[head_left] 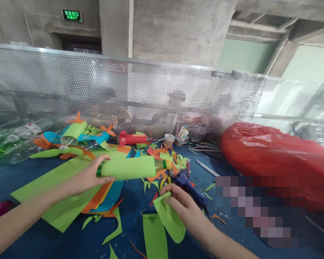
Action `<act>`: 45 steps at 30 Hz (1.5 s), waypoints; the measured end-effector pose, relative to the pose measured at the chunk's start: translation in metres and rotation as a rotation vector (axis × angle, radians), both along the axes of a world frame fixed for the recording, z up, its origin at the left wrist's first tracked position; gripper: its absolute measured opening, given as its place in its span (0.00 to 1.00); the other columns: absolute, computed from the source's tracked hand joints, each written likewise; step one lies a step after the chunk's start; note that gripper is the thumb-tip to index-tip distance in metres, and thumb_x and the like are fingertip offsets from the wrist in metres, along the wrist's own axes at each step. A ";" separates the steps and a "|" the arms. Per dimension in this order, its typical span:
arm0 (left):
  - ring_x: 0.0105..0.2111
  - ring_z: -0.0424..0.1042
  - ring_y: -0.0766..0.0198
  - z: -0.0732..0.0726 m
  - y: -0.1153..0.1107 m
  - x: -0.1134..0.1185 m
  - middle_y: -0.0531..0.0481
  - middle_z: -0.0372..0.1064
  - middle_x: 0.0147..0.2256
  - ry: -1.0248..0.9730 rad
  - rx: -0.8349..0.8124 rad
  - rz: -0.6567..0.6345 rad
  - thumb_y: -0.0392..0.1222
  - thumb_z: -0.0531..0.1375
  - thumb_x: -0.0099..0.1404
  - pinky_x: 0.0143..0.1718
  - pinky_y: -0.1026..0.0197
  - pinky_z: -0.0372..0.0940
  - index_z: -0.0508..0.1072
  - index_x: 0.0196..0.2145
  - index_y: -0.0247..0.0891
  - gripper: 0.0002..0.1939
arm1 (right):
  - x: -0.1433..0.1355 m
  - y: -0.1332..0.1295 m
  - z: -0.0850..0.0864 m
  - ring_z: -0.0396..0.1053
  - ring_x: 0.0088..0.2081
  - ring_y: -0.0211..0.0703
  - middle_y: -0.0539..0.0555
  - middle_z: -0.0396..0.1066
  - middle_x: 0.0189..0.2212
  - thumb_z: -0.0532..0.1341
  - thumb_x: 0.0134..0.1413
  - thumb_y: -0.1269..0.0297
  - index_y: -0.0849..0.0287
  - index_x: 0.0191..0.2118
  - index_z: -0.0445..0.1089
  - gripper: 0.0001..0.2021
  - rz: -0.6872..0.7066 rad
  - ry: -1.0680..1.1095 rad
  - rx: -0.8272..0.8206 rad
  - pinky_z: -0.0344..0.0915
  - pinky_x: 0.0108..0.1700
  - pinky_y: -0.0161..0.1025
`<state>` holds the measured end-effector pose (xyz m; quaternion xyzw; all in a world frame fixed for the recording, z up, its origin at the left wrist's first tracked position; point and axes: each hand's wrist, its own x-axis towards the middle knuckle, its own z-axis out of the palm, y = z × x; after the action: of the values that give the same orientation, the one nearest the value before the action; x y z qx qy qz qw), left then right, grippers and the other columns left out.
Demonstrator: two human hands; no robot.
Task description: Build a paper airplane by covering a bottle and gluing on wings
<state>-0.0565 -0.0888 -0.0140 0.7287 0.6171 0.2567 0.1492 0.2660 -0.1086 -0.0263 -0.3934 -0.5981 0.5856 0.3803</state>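
My left hand is closed round the base of a plastic bottle that lies sideways in the air, wrapped in a light green sheet. Its yellow cap points right. Between the thumb and fingers of my right hand is a light green cut-out piece with a rounded end and a folded top edge. Below that piece lies another green strip on the blue table. A blue glue gun rests just beyond my right hand, close to yellow-handled scissors, which are partly hidden.
Green, orange and blue sheets lie under my left arm. Finished bottle planes and clear bottles crowd the back left. Scraps cover the centre. A red plastic bag bulges at right, before a perforated metal screen.
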 end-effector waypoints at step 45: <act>0.48 0.70 0.47 0.004 -0.041 -0.008 0.46 0.68 0.53 -0.300 -0.301 -0.008 0.57 0.63 0.56 0.46 0.51 0.67 0.57 0.59 0.48 0.36 | -0.004 0.002 0.004 0.68 0.26 0.35 0.46 0.69 0.26 0.70 0.43 0.52 0.56 0.48 0.65 0.27 -0.147 0.061 -0.212 0.63 0.28 0.31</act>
<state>-0.0641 -0.1302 -0.0101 0.6542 0.6165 0.2666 0.3477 0.2616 -0.1063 -0.0219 -0.4562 -0.4906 0.6276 0.3965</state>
